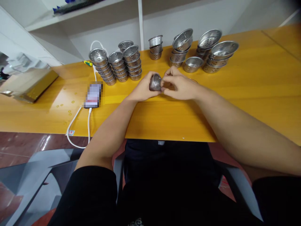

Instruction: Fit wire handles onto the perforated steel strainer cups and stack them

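Around a metal cup point(155, 82), the left hand point(144, 87) curls.

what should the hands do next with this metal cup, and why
Perhaps turn the metal cup slightly in the left hand, bringing more of its edge to the right hand: the left holds it from one side, while the right is bent in close at its opposite edge.

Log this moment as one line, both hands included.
left hand: holds metal cup | right hand: fingers at cup's edge | beyond: perforated cup stacks | left: phone, cable plugged in
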Tool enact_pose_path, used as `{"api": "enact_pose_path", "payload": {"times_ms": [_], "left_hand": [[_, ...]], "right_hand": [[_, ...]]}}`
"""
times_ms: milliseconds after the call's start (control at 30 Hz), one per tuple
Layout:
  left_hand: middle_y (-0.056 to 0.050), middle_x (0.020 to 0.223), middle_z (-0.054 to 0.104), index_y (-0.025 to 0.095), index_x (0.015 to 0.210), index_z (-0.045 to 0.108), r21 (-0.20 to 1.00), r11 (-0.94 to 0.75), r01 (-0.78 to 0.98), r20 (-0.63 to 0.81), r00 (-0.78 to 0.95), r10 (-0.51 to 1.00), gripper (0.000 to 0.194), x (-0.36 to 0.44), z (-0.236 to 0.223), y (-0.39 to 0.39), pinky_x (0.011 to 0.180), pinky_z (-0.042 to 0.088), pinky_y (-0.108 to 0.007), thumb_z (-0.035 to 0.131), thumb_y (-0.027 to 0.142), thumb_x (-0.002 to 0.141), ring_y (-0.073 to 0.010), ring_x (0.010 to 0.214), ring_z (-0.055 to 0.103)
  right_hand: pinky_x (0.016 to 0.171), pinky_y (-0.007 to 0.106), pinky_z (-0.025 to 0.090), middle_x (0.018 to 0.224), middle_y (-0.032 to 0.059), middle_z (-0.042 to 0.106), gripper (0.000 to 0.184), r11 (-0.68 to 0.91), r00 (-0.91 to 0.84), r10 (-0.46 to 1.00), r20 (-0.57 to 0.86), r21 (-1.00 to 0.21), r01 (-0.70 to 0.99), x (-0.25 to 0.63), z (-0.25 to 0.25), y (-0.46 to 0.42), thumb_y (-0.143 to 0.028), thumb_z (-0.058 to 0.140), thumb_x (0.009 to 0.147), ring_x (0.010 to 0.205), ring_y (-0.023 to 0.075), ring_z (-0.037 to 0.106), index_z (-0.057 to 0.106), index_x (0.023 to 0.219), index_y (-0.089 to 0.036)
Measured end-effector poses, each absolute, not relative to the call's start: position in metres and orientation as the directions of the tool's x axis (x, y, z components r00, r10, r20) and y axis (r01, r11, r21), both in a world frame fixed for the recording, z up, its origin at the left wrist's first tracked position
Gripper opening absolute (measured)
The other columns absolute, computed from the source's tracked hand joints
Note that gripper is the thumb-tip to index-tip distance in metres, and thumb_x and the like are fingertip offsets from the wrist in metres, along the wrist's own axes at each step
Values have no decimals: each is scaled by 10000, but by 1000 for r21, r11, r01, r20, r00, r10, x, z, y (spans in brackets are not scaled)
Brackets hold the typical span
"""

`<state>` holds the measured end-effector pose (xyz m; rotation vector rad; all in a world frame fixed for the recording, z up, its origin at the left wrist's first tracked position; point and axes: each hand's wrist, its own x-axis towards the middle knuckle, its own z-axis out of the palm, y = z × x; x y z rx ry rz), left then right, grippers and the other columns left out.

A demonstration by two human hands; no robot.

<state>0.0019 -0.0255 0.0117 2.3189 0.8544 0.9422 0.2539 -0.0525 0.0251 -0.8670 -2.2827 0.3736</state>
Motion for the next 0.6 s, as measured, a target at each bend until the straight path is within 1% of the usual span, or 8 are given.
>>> {"api": "enact_pose_path", "payload": {"times_ms": [100, 200, 300, 433, 533, 600], "left_hand": [[-166, 1438, 674, 170, 1420, 521, 600, -703, 382, 444, 572, 690, 699, 0, 10, -21, 1221, 547, -470, 902, 236, 838, -333, 1365, 688], [-158, 1485, 655, 207, 1445, 507, 565, -717, 409, 434, 591, 680, 706, 0, 9, -19, 1285, 511, -514, 896, 222, 856, -356, 1451, 657], [-165, 1522, 636, 212, 1474, 501, 548, -712, 438, 412, 599, 686, 724, 2, 9, -19, 1336, 472, -546, 894, 233, 866, -382, 1520, 620], [-151, 1515, 643, 230, 1474, 522, 540, -698, 471, 383, 601, 702, 724, 3, 13, -22, 1335, 491, -559, 900, 230, 857, -385, 1520, 624], [-136, 1485, 656, 252, 1436, 573, 512, -700, 497, 391, 591, 705, 719, 3, 16, -25, 1338, 498, -589, 953, 251, 826, -406, 1505, 625], [-138, 1481, 650, 257, 1422, 604, 489, -705, 514, 399, 587, 704, 722, 4, 17, -26, 1347, 494, -609, 989, 280, 812, -426, 1514, 612]], "right_hand": [[1143, 608, 575, 1257, 132, 682, 313, 726, -526, 688, 501, -493, 479, 255, 27, -52, -578, 807, 1034, 1209, 398, 683, 772, 1130, -282], [1172, 645, 567, 1247, 128, 713, 388, 698, -503, 715, 486, -525, 486, 255, 26, -50, -673, 832, 1041, 1253, 419, 690, 777, 1085, -291], [1151, 658, 578, 1220, 132, 719, 406, 690, -487, 724, 489, -523, 501, 255, 26, -48, -694, 864, 1023, 1243, 429, 695, 783, 1039, -297], [1113, 676, 576, 1175, 140, 710, 435, 697, -493, 717, 493, -502, 512, 255, 26, -47, -725, 889, 992, 1180, 430, 696, 803, 1006, -300], [1103, 677, 572, 1175, 143, 708, 460, 694, -489, 720, 492, -496, 523, 254, 28, -48, -749, 886, 987, 1159, 426, 692, 817, 1018, -295], [1093, 667, 575, 1171, 144, 705, 454, 694, -482, 719, 500, -490, 528, 254, 29, -50, -732, 885, 997, 1146, 421, 694, 807, 1008, -285]]}}
